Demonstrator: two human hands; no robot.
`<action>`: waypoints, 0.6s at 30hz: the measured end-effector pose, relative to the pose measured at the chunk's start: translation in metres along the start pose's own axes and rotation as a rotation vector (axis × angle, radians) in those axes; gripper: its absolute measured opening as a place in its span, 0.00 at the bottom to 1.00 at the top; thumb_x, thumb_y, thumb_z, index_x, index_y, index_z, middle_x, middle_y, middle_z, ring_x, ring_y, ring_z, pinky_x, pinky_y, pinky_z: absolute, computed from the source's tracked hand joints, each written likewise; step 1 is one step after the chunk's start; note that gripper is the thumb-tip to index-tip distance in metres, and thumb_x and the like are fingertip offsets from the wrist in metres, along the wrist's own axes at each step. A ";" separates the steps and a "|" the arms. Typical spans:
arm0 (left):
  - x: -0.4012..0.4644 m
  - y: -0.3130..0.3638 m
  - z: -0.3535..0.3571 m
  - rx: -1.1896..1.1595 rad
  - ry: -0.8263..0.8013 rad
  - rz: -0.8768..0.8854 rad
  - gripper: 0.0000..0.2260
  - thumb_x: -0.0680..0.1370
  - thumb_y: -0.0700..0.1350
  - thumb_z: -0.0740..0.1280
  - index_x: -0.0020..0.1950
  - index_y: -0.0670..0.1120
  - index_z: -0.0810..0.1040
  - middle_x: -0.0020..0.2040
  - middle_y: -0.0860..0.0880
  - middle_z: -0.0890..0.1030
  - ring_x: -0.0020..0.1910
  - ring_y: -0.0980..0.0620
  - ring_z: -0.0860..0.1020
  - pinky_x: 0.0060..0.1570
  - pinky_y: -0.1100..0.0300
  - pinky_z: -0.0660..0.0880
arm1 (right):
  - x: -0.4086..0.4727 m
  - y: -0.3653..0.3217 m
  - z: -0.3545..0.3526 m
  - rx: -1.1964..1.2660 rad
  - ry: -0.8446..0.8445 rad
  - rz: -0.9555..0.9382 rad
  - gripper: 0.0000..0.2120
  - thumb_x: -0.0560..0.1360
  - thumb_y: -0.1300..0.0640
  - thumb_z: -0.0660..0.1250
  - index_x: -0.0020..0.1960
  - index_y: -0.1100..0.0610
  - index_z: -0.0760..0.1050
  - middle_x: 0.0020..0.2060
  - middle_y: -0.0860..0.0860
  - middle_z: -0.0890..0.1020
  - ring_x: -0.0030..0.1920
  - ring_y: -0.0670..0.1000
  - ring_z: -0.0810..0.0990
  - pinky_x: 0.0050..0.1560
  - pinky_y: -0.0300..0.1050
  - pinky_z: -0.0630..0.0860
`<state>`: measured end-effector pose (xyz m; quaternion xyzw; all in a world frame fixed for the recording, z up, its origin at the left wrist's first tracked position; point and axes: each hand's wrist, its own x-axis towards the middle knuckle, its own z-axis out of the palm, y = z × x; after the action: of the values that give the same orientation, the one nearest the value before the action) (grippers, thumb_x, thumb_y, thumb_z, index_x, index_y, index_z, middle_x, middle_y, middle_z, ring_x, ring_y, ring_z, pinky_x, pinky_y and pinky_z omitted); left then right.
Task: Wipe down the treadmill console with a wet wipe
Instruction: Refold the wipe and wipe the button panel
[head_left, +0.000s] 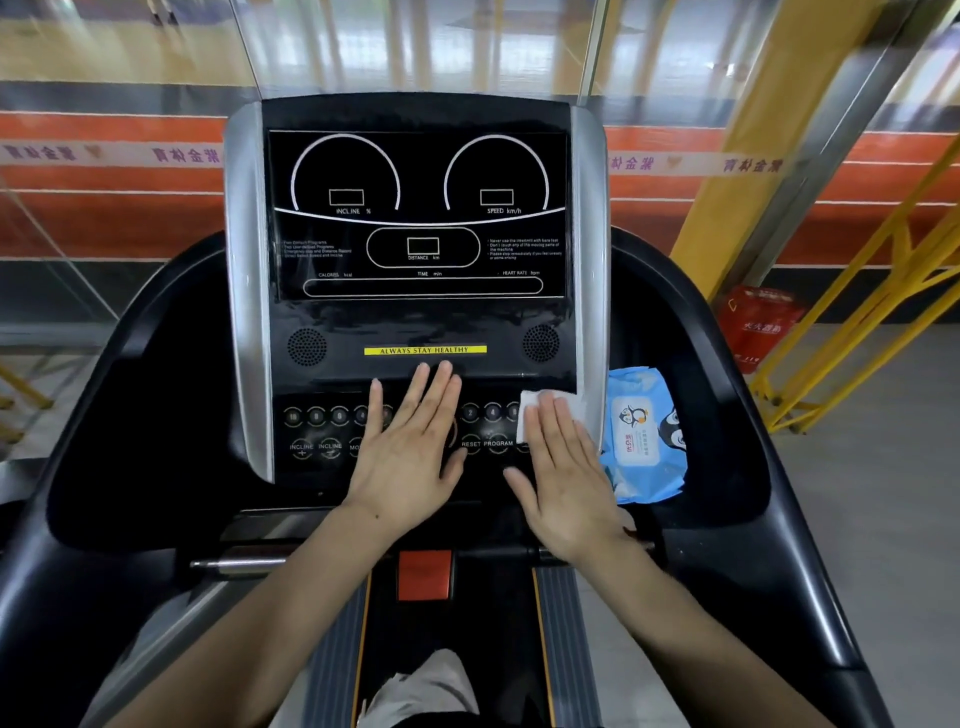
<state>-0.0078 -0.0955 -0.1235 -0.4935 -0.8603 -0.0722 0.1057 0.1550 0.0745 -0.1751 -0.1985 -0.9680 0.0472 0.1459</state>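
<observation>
your right hand (563, 480) presses the wipe (540, 410) flat under spread fingers to scrub the console (415, 322), while your left hand (410, 457) lies open beside it, likely bracing.

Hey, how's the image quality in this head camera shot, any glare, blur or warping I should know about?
Head view: wide-angle warping bows the treadmill console and side rails; faint reflections streak the glossy panel below the display; the background through the glass is soft and hazy; corners darken; both hands, the left hand and the right hand on the wet wipe, look sharp.
</observation>
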 end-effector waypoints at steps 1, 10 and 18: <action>-0.002 -0.001 0.000 -0.002 0.000 -0.011 0.37 0.84 0.60 0.58 0.86 0.46 0.45 0.86 0.49 0.42 0.85 0.48 0.40 0.81 0.33 0.42 | -0.013 0.001 0.007 -0.018 -0.014 -0.026 0.36 0.86 0.37 0.46 0.86 0.58 0.45 0.86 0.55 0.45 0.86 0.53 0.41 0.85 0.56 0.48; -0.004 -0.001 0.004 -0.034 -0.012 -0.027 0.37 0.84 0.57 0.58 0.86 0.47 0.42 0.86 0.51 0.39 0.84 0.49 0.37 0.80 0.30 0.43 | 0.004 -0.006 0.003 -0.057 -0.019 -0.061 0.36 0.86 0.36 0.43 0.86 0.58 0.45 0.86 0.55 0.45 0.85 0.52 0.40 0.85 0.54 0.46; -0.005 -0.008 0.003 -0.011 0.008 0.009 0.36 0.84 0.55 0.59 0.86 0.47 0.45 0.86 0.52 0.42 0.85 0.50 0.40 0.79 0.29 0.43 | -0.032 -0.013 0.021 -0.077 -0.035 -0.150 0.36 0.87 0.38 0.50 0.85 0.59 0.50 0.86 0.57 0.49 0.86 0.54 0.46 0.84 0.58 0.55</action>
<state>-0.0131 -0.1030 -0.1278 -0.4978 -0.8571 -0.0785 0.1067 0.1725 0.0490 -0.2014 -0.1303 -0.9837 0.0023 0.1243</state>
